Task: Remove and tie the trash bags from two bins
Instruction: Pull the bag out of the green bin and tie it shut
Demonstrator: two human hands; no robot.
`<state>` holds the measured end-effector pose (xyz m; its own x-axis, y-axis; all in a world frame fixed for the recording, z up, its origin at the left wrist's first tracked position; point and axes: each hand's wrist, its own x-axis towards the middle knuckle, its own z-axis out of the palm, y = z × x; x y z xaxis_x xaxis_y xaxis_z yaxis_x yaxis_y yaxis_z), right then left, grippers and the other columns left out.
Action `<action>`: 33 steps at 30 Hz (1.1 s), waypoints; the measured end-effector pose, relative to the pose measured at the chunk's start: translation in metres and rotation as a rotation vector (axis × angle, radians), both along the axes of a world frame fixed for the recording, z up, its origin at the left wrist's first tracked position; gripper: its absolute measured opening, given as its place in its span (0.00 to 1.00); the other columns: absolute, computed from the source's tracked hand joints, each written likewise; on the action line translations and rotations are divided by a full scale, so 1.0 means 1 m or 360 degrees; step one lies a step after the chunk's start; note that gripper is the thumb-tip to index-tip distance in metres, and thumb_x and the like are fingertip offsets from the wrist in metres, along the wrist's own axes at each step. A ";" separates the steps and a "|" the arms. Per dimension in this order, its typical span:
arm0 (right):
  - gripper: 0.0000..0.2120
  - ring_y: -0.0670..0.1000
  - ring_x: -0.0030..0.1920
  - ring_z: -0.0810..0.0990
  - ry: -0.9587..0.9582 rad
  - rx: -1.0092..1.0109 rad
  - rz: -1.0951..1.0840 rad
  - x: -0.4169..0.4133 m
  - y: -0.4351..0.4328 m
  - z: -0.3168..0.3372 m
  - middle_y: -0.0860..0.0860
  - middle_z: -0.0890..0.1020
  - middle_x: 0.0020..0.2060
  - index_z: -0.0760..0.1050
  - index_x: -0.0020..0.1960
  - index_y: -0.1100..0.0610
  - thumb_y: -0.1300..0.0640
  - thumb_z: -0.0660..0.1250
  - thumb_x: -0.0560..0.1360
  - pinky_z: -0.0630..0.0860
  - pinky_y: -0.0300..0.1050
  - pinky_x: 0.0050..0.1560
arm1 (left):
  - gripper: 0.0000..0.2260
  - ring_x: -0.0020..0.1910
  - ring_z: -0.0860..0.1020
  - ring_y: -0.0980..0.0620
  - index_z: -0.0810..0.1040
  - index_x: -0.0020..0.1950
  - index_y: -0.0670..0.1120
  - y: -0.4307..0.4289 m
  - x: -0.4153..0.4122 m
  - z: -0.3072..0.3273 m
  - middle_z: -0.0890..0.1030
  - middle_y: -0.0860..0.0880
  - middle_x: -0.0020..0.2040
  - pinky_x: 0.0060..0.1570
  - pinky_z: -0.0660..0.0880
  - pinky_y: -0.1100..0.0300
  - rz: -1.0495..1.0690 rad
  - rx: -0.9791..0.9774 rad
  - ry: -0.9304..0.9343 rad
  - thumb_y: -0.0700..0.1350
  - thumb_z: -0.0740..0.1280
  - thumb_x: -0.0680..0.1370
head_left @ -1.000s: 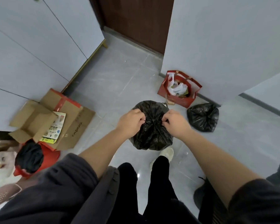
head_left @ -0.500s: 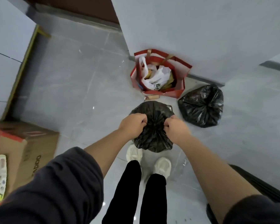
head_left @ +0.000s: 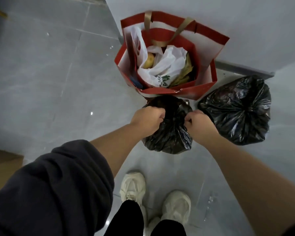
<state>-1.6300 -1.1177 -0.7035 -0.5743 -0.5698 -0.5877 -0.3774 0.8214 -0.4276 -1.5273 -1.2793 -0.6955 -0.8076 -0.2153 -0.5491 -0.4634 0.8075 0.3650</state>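
A full black trash bag (head_left: 170, 135) hangs just above the grey floor in front of my feet. My left hand (head_left: 147, 120) grips the gathered plastic at its top from the left, fingers curled. My right hand (head_left: 199, 124) pinches the plastic on the other side. The bag's neck is bunched between the two fists. A second black trash bag (head_left: 237, 109), closed at its top, lies on the floor to the right, beside my right hand. No bin is in view.
A red paper carrier bag (head_left: 206, 82) holding a white plastic bag and food scraps stands against the grey wall (head_left: 211, 14), right behind the held bag. A cardboard box corner (head_left: 3, 166) sits at the left edge. My white shoes (head_left: 153, 200) stand below.
I have stepped forward toward the red carrier bag and the wall, carrying the black bag along. Both hands keep their grip on its top. The cardboard box has slid out to the left.
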 end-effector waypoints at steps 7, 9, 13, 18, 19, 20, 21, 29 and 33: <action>0.26 0.61 0.68 0.66 -0.0043 0.0079 -0.0102 0.010 0.017 -0.020 0.56 0.65 0.70 0.64 0.71 0.53 0.55 0.66 0.75 0.71 0.57 0.62 | 0.22 0.66 0.70 0.45 0.68 0.70 0.50 0.015 0.008 -0.017 0.70 0.47 0.69 0.59 0.73 0.49 0.0088 0.0074 -0.0042 0.46 0.66 0.76; 0.39 0.61 0.75 0.52 -0.0069 0.0150 0.0015 0.024 0.027 -0.015 0.53 0.50 0.77 0.49 0.76 0.45 0.53 0.69 0.73 0.66 0.60 0.67 | 0.35 0.74 0.57 0.42 0.54 0.76 0.52 0.021 0.018 -0.018 0.55 0.45 0.77 0.66 0.68 0.46 0.0021 0.0069 -0.0260 0.50 0.69 0.74; 0.55 0.63 0.76 0.40 0.0110 0.0204 0.0258 0.041 0.029 -0.028 0.51 0.33 0.76 0.32 0.73 0.38 0.49 0.74 0.69 0.63 0.65 0.68 | 0.51 0.76 0.43 0.37 0.35 0.76 0.55 0.031 0.028 -0.038 0.35 0.45 0.77 0.73 0.56 0.43 -0.0132 -0.0112 -0.0384 0.56 0.73 0.70; 0.58 0.64 0.75 0.37 0.0121 0.0272 0.0278 0.044 0.016 -0.071 0.51 0.30 0.74 0.28 0.72 0.38 0.51 0.76 0.67 0.59 0.65 0.71 | 0.54 0.75 0.39 0.35 0.32 0.75 0.55 0.035 0.025 -0.085 0.30 0.44 0.76 0.73 0.54 0.39 -0.0195 -0.0242 -0.0374 0.55 0.74 0.69; 0.58 0.64 0.75 0.37 0.0103 0.0291 0.0272 0.044 0.015 -0.079 0.51 0.29 0.74 0.28 0.72 0.38 0.51 0.75 0.68 0.59 0.65 0.71 | 0.53 0.75 0.38 0.36 0.33 0.75 0.55 0.035 0.024 -0.093 0.30 0.45 0.76 0.73 0.54 0.39 -0.0189 -0.0250 -0.0394 0.54 0.74 0.70; 0.58 0.64 0.75 0.37 0.0085 0.0310 0.0264 0.044 0.014 -0.086 0.51 0.29 0.74 0.28 0.72 0.38 0.51 0.75 0.68 0.59 0.65 0.71 | 0.52 0.75 0.38 0.36 0.33 0.76 0.55 0.034 0.024 -0.098 0.30 0.45 0.75 0.73 0.54 0.39 -0.0191 -0.0252 -0.0414 0.54 0.73 0.70; 0.57 0.64 0.75 0.37 0.0078 0.0327 0.0264 0.043 0.014 -0.090 0.50 0.29 0.74 0.29 0.72 0.38 0.51 0.75 0.68 0.58 0.65 0.71 | 0.52 0.75 0.38 0.36 0.34 0.76 0.56 0.034 0.023 -0.102 0.29 0.45 0.75 0.73 0.54 0.39 -0.0197 -0.0247 -0.0428 0.54 0.73 0.70; 0.54 0.62 0.76 0.38 0.0099 0.0367 0.0282 0.049 0.012 -0.011 0.51 0.32 0.75 0.31 0.74 0.40 0.47 0.73 0.70 0.60 0.68 0.69 | 0.48 0.76 0.43 0.38 0.35 0.76 0.56 0.015 0.041 -0.022 0.32 0.45 0.76 0.71 0.58 0.41 -0.0245 -0.0169 -0.0417 0.55 0.71 0.73; 0.50 0.60 0.76 0.40 0.0121 0.0284 0.0145 0.054 0.006 0.083 0.49 0.36 0.76 0.35 0.75 0.40 0.47 0.72 0.71 0.59 0.69 0.69 | 0.46 0.76 0.46 0.39 0.35 0.77 0.53 -0.008 0.056 0.081 0.34 0.43 0.77 0.71 0.59 0.43 -0.0422 -0.0255 -0.0315 0.55 0.68 0.75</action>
<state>-1.5763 -1.1114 -0.6208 -0.5719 -0.5119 -0.6410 -0.4790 0.8427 -0.2458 -1.4716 -1.2875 -0.6141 -0.7284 -0.1087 -0.6765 -0.2795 0.9486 0.1486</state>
